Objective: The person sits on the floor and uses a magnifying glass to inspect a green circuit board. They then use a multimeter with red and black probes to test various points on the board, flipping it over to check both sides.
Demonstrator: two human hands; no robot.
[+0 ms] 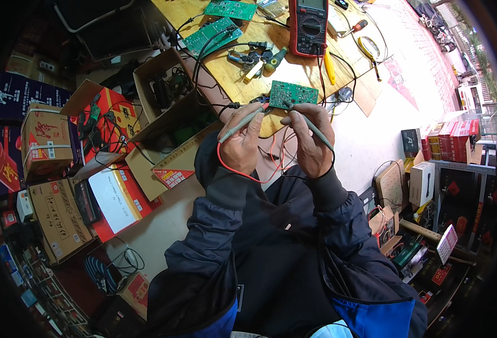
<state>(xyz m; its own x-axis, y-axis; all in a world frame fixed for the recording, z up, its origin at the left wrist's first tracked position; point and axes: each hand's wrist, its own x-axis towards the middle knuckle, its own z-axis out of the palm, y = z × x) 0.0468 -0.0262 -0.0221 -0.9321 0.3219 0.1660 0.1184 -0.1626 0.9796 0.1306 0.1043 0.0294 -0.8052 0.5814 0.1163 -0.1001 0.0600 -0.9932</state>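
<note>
A green circuit board (293, 93) lies at the near edge of the wooden table, its soldered side up. My left hand (240, 147) is closed round a grey-green test probe (241, 125) with a red lead, its tip by the board's near left corner. In my right hand (314, 145) is a second grey-green test probe (317, 133), with a black lead; its tip is at the board's near edge. Whether either tip touches metal is too small to tell. Beyond the board lies a red and black multimeter (309, 27), both leads running from its side of the table.
On the wooden table (234, 70) lie more circuit boards (212, 37), a green-handled screwdriver (276, 58), a yellow tool (329, 68) and a magnifying glass (368, 48). Loose cables cross it. An open cardboard box (137, 127) and stacked cartons stand at left, more boxes at right.
</note>
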